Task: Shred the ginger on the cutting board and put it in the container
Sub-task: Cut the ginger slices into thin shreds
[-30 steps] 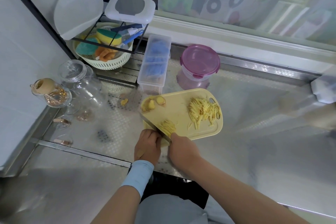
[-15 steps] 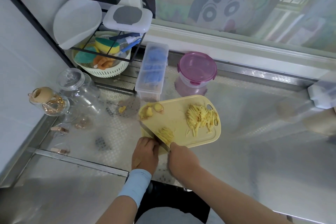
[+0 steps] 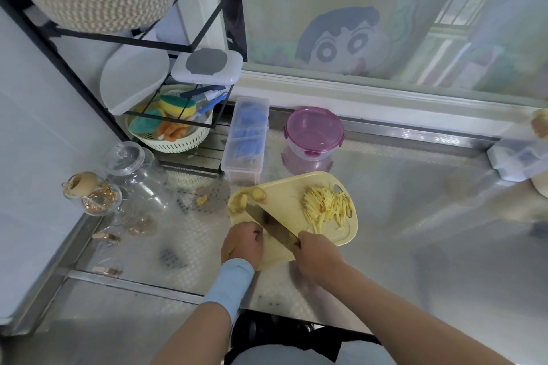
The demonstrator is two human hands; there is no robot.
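R hand [image 3: 318, 255] fingers grip knife [image 3: 271, 225], blade now tipped flat vs. a sec ago. L hand [image 3: 243, 244] fingers curled, hold unclear. Ginger shreds [image 3: 326, 207] on cutting board [image 3: 292, 195] right side; chunks [image 3: 243, 201] uncut, container [image 3: 313, 130] lidded.

ginger shreds [image 3: 327, 207] lie right on the cutting board [image 3: 287, 190]; container [image 3: 313, 136] behind it.

The blade of a steel kitchen knife [image 3: 271, 224] screens whatever the left hand [image 3: 243, 246] covers; its handle is buried in the right hand [image 3: 318, 256]. At right, a blurred white box [image 3: 516, 160], possibly plastic, runs off-frame.
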